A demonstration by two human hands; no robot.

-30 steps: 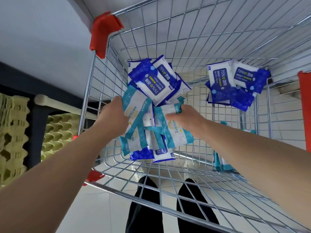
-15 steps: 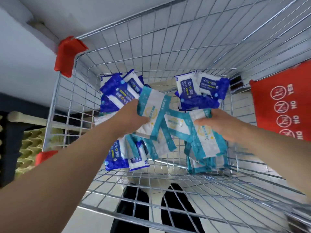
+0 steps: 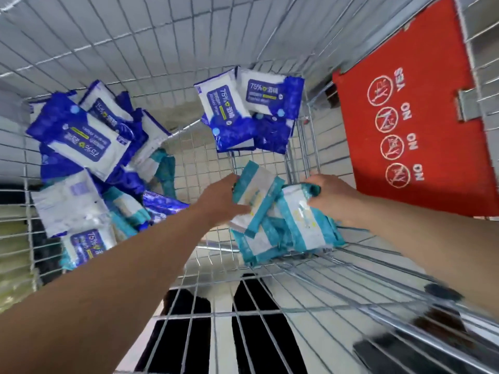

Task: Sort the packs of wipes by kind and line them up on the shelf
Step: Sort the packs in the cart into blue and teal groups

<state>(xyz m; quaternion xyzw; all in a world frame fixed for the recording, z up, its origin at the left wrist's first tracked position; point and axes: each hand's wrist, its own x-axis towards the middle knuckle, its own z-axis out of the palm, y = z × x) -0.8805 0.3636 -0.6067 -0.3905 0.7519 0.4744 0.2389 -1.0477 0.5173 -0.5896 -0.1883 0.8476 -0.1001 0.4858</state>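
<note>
**Cart contents, near to far (clock refs = cart seen from above, wearer at 6)**

1. Legs [image 3: 189,333]: black trousers, seen thru the floor mesh of the wire cart [image 3: 135,49] at 6 o'c.
2. Left forearm [image 3: 121,279] comes in from 7 o'c, right forearm [image 3: 418,233] from 4 o'c. Both bare, stretched fwd, converging on the cart's centre-right.
3. Left hand [image 3: 221,201]: clamped on the left edge of the top teal pack [image 3: 256,193]. Pack is tilted, long side running 1–7 o'c. Fingers mostly hidden under it.
4. Right hand [image 3: 332,195]: fingers curled over the upper right end of the teal stack [image 3: 302,225], gripping it. Hands are apart, w/ the teal packs between them and the top pack overlapping the stack.
5. Teal stack: several teal/white packs, loosely piled at approx. 3 o'c on the cart floor, close to the right wall. Exact count can't be told.
6. Mixed pile [image 3: 81,139], 9–10 o'c: mostly blue/white "75%" packs, jumbled and overlapping. One lies white side up, and a few teal packs poke out from under. Well apart from both hands.
7. Far blue packs [image 3: 251,109], 12–1 o'c: two face up side by side, touching, w/ more blue ones beneath.
8. Red flap [image 3: 418,117], 2 o'c, on the right cart wall: white crossed-out pictograms w/ "NO"/"YES".
</note>
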